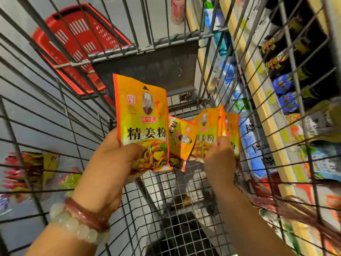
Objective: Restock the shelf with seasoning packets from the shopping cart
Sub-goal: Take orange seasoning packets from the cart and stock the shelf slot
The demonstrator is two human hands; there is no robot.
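Both hands are held inside the wire shopping cart (pixel 184 191), above its mesh floor. The left hand (pixel 112 159) grips a yellow seasoning packet (pixel 142 115) by its lower edge: the thumb lies curled across the printed dish on the front, and the other fingers are hidden behind the packet. The packet stands nearly upright above that thumb, face toward the camera.

The right hand (pixel 220 159) pinches a fan of several more packets (pixel 204 133) of the same yellow kind near their lower edges, its fingers (pixel 222 143) curled over the fronts. How many packets are in the fan cannot be counted for certain. One tilted packet (pixel 180 143) sits between the two hands, just beside the left thumb; which hand holds it is unclear.

Beyond the right fingers, through the cart's side wires, a shelf (pixel 258 93) carries blurred blue, dark and yellow packages. Beyond the left fingers, outside the cart, a red plastic basket (pixel 79 41) sits on the floor. A red bangle (pixel 84 213) and a pale bead bracelet (pixel 73 226) circle the left wrist.
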